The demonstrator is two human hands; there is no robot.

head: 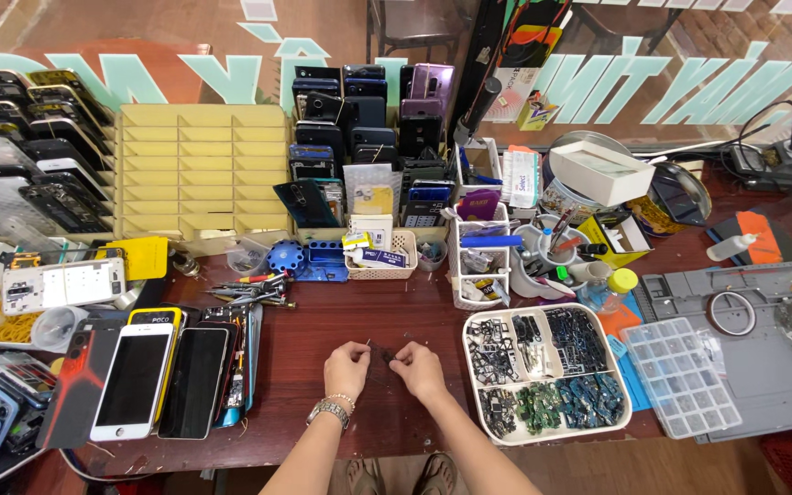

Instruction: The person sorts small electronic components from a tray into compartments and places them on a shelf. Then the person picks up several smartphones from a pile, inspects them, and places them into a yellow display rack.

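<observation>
Head view: both hands meet over the dark red table (323, 312), near the middle of its front edge. Left hand (347, 368), with a metal watch (328, 412) and a thin bracelet on the wrist, has its fingers curled and its fingertips pinch a small dark part (385, 354). Right hand (418, 368) is also curled, fingertips pinching the same small part from the other side. The part sits between the two hands, just above the tabletop; too small to say what it is. Left of the hands, by the front left edge, a row of phones (139, 376) lies flat, screens up, side by side and touching; one is white (132, 380), one has a yellow frame. Behind that row, small screwdrivers and tweezers (249, 291) lie loose. Right of the hands, a white divided tray (483, 420) holds dark small parts and green circuit bits in separate compartments. Just beside it to the right lies a clear plastic compartment box (680, 376), resting on a grey work mat (772, 367) at the right edge. Along the back edge: a tan slotted rack (199, 170), a stand packed with upright phones (359, 119), a white basket (379, 257), a blue round tool holder (281, 257) and cups with tools (543, 257). At the far left edge, more phone backs are stacked (38, 147).
</observation>
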